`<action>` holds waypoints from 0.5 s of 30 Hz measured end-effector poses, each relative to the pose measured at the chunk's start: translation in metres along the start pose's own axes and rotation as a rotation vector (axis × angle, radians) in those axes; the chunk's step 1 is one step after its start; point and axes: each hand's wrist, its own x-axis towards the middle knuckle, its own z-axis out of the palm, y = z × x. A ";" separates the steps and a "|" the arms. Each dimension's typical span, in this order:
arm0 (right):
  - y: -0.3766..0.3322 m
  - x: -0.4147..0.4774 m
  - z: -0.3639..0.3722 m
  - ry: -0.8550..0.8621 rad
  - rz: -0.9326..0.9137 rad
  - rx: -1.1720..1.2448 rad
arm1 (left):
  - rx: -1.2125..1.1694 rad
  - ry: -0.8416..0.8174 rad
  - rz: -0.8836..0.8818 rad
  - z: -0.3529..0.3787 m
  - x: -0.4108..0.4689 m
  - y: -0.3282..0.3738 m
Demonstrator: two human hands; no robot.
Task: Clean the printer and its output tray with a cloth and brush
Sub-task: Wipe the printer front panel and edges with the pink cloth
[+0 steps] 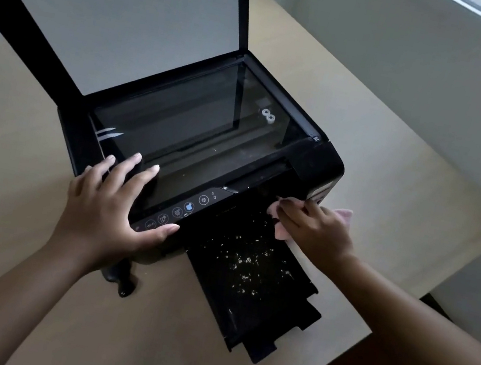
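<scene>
Cloth (280, 232), pink and limp, is bunched in the curled fingers of the right hand (316, 228) at the mouth of the printer (317, 160), above the output tray (278, 327) strewn with pale crumbs (243, 258). The left hand (105, 210) lies flat, fingers spread, on the printer's front corner. The thin plastic tray probably flexes, so wipe lightly.

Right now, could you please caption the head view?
Left hand on printer; right hand holds pink cloth at littered output tray.
</scene>
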 end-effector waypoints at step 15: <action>0.006 -0.021 0.011 0.702 1.022 0.974 | -0.033 -0.021 -0.020 -0.002 -0.001 0.002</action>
